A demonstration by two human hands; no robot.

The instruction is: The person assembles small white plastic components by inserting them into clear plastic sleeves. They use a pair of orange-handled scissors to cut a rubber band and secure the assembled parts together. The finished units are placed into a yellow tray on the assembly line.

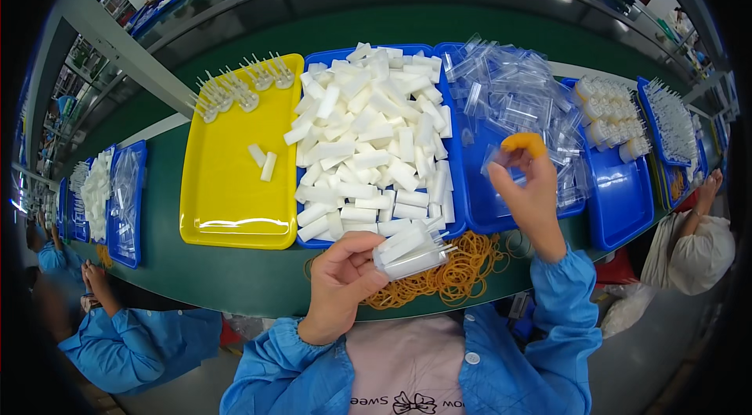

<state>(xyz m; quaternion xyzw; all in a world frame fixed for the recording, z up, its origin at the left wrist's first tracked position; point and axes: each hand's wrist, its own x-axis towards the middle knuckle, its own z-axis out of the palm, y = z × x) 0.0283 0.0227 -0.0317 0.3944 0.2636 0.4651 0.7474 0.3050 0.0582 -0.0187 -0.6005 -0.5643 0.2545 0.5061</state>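
Note:
Near the front edge of the table, my left hand (pixel 345 278) is closed around a clear plastic case (pixel 413 260) with white pieces inside and thin prongs at its right end. My right hand (pixel 533 184) is raised over the blue tray of clear plastic sleeves (pixel 513 94), with orange finger covers on. Its thumb and forefinger are curled around a clear sleeve (pixel 491 158), which is hard to make out against the tray. Beyond my left hand, a blue tray is heaped with white foam blocks (pixel 376 125). Orange rubber bands (pixel 446 274) lie in a pile beneath the held case.
To the left, a yellow tray (pixel 235 195) holds white pronged parts (pixel 235 90) and two loose white blocks (pixel 268 166). A blue tray (pixel 623 195) at right carries yellowish-white round parts (pixel 611 113). Other people work at both sides; a metal post (pixel 125 47) rises at left.

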